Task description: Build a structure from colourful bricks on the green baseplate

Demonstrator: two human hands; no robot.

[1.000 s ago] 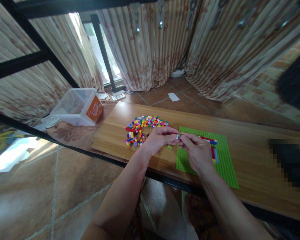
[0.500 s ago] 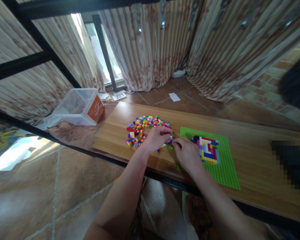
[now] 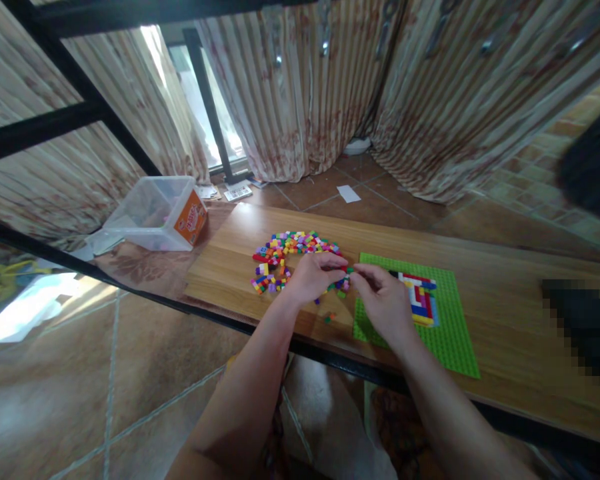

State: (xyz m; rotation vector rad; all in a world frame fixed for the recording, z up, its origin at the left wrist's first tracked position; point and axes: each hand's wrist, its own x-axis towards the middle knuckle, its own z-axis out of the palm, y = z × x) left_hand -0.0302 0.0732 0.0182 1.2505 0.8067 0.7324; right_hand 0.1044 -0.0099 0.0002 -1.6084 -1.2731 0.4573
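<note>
My left hand [image 3: 314, 277] lies over the right part of a loose pile of small toy bricks [image 3: 295, 241], its thumb and fingers drawn together. Close to its fingertips, my right hand [image 3: 384, 297] pinches thumb against forefinger over the left edge of a green baseplate [image 3: 450, 333]. Specks of green and red show between the two hands; whether these are held or lie in the pile I cannot tell. A flat build of coloured bricks [image 3: 423, 300] sits on the baseplate, its left part hidden by my right hand. Small green and orange bricks [image 3: 330, 318] lie nearer the front edge.
The wooden tabletop [image 3: 220, 267] has a dark front edge. At its left end stands a clear plastic bin [image 3: 155, 213] with an orange label. A dark blurred object [image 3: 580, 327] lies at the right. Papers [image 3: 349, 193] are on the floor behind, before long curtains.
My right hand has shifted slightly right and up, covering more of the build's left side. Small green and orange bricks now lie on the wood near the front, where bare wood showed before.
</note>
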